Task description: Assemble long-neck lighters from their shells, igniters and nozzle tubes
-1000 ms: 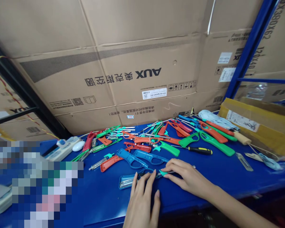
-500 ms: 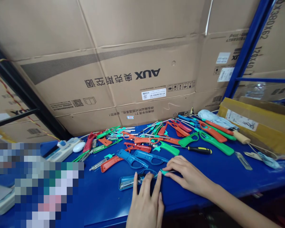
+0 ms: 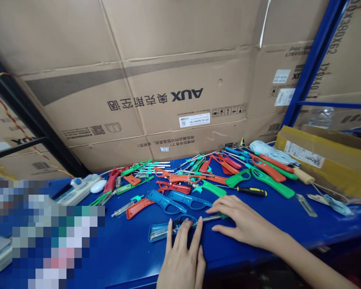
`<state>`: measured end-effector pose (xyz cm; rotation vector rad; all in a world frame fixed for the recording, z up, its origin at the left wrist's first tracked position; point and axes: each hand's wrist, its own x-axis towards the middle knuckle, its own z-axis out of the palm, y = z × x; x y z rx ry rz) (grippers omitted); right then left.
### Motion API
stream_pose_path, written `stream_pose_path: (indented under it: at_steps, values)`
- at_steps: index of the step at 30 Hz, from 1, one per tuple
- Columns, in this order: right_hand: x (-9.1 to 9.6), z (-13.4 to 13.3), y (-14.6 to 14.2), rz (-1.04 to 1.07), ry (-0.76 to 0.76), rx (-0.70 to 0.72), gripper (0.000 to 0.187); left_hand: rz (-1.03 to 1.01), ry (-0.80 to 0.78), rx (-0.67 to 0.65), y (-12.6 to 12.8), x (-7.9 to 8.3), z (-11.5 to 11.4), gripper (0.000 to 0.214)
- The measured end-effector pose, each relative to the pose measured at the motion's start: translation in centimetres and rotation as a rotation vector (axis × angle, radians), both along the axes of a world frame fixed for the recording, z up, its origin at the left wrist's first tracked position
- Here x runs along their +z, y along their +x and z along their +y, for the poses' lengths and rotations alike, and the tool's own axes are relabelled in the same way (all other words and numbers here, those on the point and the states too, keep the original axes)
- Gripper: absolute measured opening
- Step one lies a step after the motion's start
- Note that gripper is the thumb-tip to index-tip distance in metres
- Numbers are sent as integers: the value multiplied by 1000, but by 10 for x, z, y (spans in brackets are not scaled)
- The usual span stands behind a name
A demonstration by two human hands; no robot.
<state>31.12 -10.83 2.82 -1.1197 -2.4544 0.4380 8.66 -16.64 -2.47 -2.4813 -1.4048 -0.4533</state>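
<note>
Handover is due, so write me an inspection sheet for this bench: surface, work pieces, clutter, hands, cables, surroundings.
Surface: blue bench top.
Job's things: open blue lighter shell lying flat; thin metal tube running right from it.
Clutter: pile of orange, green and blue lighter shells behind; yellow-black screwdriver beside it.
Hands: left hand flat, fingertips on the shell; right hand open, fingers over the tube.
Cables: white power strip at left; twisted red-yellow wire above it.
Surroundings: AUX cardboard boxes behind; blue rack post at right.
</note>
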Motion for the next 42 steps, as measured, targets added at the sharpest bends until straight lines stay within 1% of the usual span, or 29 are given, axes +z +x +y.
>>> stream_pose_path:
  at_steps: [3,6,14,17,21,26,31,33,37,40,42]
  values:
    - [-4,3,-14,-21,29,47,16,-2,-6,-17,-2,-2,0,61]
    - [-9,7,-16,-1,66,62,13,7,-4,-29,-3,-1,-1,57]
    - [-18,7,-12,-6,195,87,18,-9,27,-28,2,2,0,55]
    - [-16,8,-13,-63,230,97,18,-19,1,-33,1,2,-1,55]
    - [-13,11,-14,-137,264,145,19,-51,-49,-16,-2,1,-3,57]
    - [-12,13,-14,-181,294,170,21,-72,-43,-23,-3,2,-4,55]
    - [-13,10,-15,-265,332,184,28,-61,-78,-8,-1,6,-5,60]
    - [-13,10,-17,-287,339,189,28,-43,-91,-2,1,9,-5,62]
    - [-5,12,-17,-264,313,184,22,-6,-84,-3,1,11,-4,61]
    - [11,17,-17,-192,220,194,15,22,-58,-7,0,7,-2,60]
    - [24,24,-20,-123,174,192,16,29,-35,-20,1,4,-2,62]
